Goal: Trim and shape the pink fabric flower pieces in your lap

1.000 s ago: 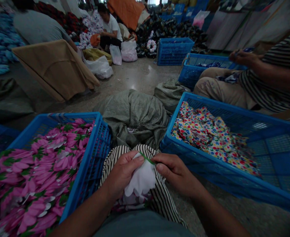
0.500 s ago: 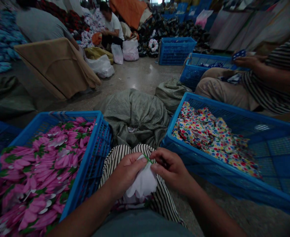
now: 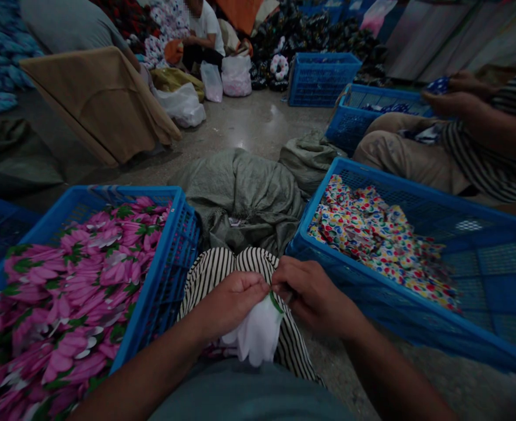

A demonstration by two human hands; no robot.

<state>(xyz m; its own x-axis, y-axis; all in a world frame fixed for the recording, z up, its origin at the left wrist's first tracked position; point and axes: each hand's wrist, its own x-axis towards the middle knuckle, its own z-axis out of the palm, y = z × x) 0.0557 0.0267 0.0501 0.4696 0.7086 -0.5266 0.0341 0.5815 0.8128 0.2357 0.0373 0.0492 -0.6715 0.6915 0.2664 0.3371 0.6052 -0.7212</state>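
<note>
One white, green-edged cloth (image 3: 258, 334) pinched by left hand (image 3: 229, 301); right hand (image 3: 314, 292) grip not discernible; fingertips brought closer together than earlier.

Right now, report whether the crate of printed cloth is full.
Partly full: printed cloth heaps at left, while the crate shows its gridded bottom at right.

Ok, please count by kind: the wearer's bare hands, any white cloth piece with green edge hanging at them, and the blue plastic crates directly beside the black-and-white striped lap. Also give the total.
Bare hands, left hand and right hand: 2
White cloth piece with green edge: 1
Blue plastic crates, left crate and right crate: 2
Total: 5
</note>
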